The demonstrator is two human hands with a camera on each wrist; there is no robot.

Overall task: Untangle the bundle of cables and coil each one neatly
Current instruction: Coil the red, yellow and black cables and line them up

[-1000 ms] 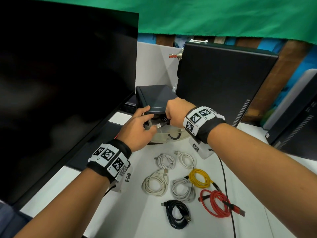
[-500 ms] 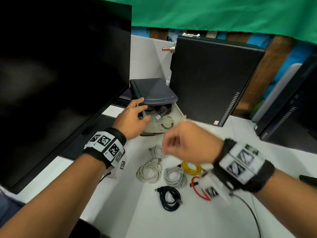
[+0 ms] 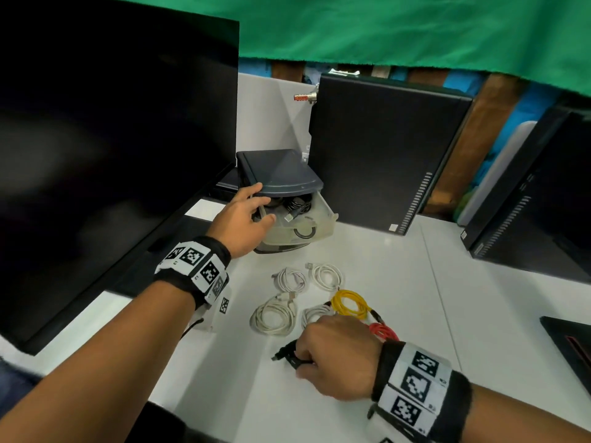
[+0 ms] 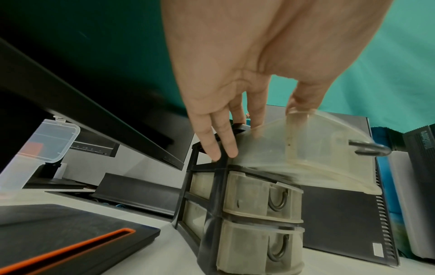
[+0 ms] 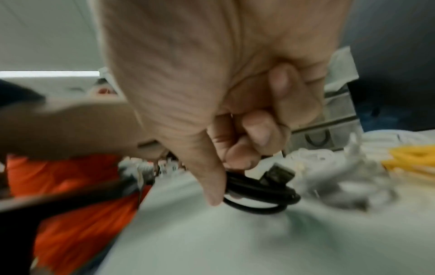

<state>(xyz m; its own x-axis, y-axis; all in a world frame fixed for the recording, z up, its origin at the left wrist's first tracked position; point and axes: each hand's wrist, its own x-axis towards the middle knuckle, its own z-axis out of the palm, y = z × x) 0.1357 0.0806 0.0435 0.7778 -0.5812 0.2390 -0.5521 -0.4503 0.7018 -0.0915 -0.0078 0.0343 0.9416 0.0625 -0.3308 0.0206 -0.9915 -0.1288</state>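
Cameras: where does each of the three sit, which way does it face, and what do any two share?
Head: worn high, looking forward and down at the white table; both forearms, left hand and right hand show.
Left wrist: looks along the palm at the drawer unit; fingers rest on its open top drawer.
Right wrist: looks along the curled fingers gripping the black cable.
Shared: head and right wrist both show the yellow cable.
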